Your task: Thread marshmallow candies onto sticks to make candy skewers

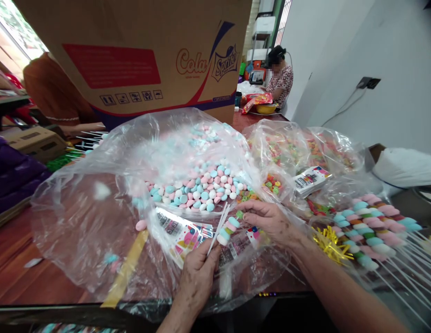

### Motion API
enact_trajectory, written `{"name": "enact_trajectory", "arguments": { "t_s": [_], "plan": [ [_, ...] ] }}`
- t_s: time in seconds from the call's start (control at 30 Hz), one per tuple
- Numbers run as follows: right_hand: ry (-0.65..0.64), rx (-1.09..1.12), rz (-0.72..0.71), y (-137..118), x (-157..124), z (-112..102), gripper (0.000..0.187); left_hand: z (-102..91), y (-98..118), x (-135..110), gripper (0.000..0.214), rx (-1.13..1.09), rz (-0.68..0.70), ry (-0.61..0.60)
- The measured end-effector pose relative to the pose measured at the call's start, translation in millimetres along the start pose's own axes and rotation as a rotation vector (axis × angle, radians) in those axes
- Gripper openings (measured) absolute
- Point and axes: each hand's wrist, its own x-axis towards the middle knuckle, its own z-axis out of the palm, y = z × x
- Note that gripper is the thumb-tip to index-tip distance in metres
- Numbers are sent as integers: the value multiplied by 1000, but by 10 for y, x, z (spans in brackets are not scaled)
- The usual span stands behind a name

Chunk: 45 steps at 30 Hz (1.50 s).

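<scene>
My left hand (197,270) grips several thin white sticks (221,226) near the front of the table. One of them carries a candy skewer (227,232) of blue, pink, green and white pieces. At its upper end my right hand (267,220) pinches a green gummy candy (239,214), fingertips close together. Just beyond both hands lies a heap of pink, blue and white candies (197,189) in a large clear plastic bag (121,152). Printed wrappers (180,233) rest under the plastic beside my left hand.
Finished-looking skewers (371,226) lie at the right by gold tinsel (331,245). Bags of gummies (305,143) and a wrapper stack (310,180) sit behind. A tall cardboard box (132,60) blocks the back. Another person (280,78) works at the far end.
</scene>
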Motion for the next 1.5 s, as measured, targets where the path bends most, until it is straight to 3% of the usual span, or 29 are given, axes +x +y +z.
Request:
{"name": "enact_trajectory", "arguments": {
  "t_s": [0.13,0.33,0.7,0.93,1.33,1.5],
  "plan": [
    [-63,31,-3,-3,4,12,20,-1,-3,-4,34,0,5,-3],
    [23,154,47,39,13,86,21,-5,9,-2,34,7,26,4],
    [-42,-112,-101,-54,4,86,15,5,26,-15,31,-25,-1,-9],
    [-117,103,-44,32,17,143,28,-7,81,-6,34,25,15,3],
    [-29,194,42,36,12,209,32,-16,57,-18,34,-49,10,4],
    [-56,201,81,-2,27,203,33,-26,10,-23,35,-96,-8,-13]
  ]
}}
